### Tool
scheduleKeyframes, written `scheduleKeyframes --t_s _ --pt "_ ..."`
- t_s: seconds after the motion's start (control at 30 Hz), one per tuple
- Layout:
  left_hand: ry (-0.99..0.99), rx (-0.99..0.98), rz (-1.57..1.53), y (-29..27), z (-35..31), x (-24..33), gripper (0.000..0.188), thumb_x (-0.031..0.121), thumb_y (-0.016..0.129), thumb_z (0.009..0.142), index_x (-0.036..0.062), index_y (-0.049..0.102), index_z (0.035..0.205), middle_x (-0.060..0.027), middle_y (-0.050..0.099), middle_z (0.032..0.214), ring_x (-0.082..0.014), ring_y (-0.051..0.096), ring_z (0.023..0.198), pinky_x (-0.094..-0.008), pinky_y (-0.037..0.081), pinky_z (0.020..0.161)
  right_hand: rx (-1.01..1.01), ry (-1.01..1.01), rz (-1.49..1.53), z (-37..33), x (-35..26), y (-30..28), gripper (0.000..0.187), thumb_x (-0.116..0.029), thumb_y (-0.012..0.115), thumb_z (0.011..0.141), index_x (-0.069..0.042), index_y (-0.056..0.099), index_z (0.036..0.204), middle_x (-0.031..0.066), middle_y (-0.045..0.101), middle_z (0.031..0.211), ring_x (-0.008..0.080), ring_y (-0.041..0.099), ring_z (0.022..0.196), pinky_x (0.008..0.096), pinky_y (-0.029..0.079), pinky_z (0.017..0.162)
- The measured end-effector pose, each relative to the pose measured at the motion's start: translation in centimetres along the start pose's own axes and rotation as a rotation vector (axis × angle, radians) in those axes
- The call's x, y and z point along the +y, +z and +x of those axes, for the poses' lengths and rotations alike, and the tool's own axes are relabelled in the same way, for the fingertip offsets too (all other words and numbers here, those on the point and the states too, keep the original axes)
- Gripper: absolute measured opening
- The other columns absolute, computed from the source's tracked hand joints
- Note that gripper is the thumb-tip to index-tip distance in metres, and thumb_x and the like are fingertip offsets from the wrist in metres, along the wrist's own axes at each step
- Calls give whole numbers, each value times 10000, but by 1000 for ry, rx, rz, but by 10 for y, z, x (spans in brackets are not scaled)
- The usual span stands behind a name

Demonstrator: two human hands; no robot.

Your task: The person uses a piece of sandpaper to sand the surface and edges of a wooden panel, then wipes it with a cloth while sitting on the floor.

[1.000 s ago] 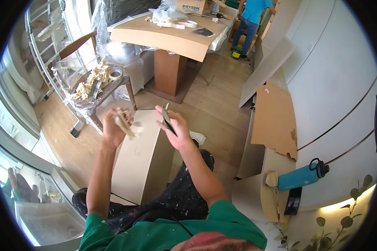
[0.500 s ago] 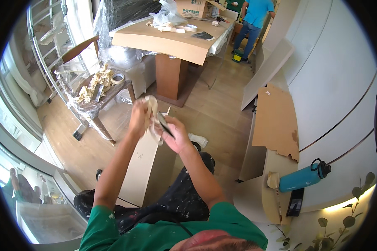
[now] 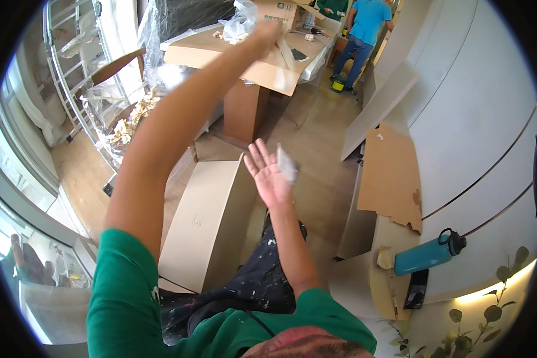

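My left hand (image 3: 267,39) is raised far forward over the covered table, fingers closed on a strip of masking tape (image 3: 285,64). The pale strip hangs down, blurred by motion. Nearer to me, my right hand (image 3: 271,178) has its palm turned up and its fingers stretched out. A flat grey scraper (image 3: 287,164), also smeared, stays against its thumb side; the exact grip is hard to make out. Below and left of that hand, a long beige box-like cabinet piece (image 3: 200,218) with a pencil mark lies beside my paint-spotted trousers.
A cardboard-covered table (image 3: 203,55) carries plastic and a carton (image 3: 280,13). The wrapped chair (image 3: 107,113) bears crumpled tape. A ladder (image 3: 62,59) stands at left. On the right ledge are a blue bottle (image 3: 425,258) and a phone (image 3: 417,289). A person in blue (image 3: 369,24) stands beyond.
My left hand has swung forward and up with the masking tape, away from my right hand. The right hand has turned up and spread its fingers, the scraper now at its thumb side.
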State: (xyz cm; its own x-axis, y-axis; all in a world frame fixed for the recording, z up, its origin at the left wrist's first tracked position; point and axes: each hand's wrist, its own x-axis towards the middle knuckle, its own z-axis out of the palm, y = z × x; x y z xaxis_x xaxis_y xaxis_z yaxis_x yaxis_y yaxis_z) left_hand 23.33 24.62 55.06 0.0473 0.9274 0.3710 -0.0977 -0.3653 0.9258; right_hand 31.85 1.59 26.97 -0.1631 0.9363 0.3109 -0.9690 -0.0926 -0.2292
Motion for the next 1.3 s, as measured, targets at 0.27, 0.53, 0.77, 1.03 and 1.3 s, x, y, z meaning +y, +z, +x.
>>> scheduleKeyframes --t_s 0.27,0.53,0.77,1.03,1.3 --pt "-376 -253 -415 -41 -240 -166 168 202 562 987 57 590 908 -92 629 879 -207 643 792 -337 585 643 -72 -226 2 4 -7 -23 257 -312 582 985 -58 620 983 171 441 1589 318 367 1490 462 313 1208" --pt "-167 76 317 -48 -308 -158 141 80 747 879 -27 655 892 -109 697 778 -104 655 706 -285 509 597 99 -116 -297 -1 7 -17 244 -297 607 983 -65 678 956 224 510 1525 325 488 1374 424 339 1191" --pt "-77 -89 304 -42 -352 -138 139 -36 684 836 -57 727 967 -83 721 814 -106 659 737 -277 530 657 361 -206 -432 -12 20 -7 289 -291 495 1013 -31 616 981 168 724 1003 227 701 891 339 564 833" --pt "-168 -344 84 -54 -359 -114 253 -59 620 869 -54 720 1101 -53 731 926 -64 628 882 -266 526 774 322 -386 -661 -24 18 10 181 -167 479 1009 -109 550 853 -50 508 742 49 468 638 250 378 588" --pt "-257 -164 -227 -55 -385 -116 355 -31 571 941 -23 575 1296 -75 672 1196 -123 626 1060 -280 504 938 200 -357 -565 -15 38 -13 199 -262 498 1050 -83 563 989 13 605 875 91 582 790 268 489 745"
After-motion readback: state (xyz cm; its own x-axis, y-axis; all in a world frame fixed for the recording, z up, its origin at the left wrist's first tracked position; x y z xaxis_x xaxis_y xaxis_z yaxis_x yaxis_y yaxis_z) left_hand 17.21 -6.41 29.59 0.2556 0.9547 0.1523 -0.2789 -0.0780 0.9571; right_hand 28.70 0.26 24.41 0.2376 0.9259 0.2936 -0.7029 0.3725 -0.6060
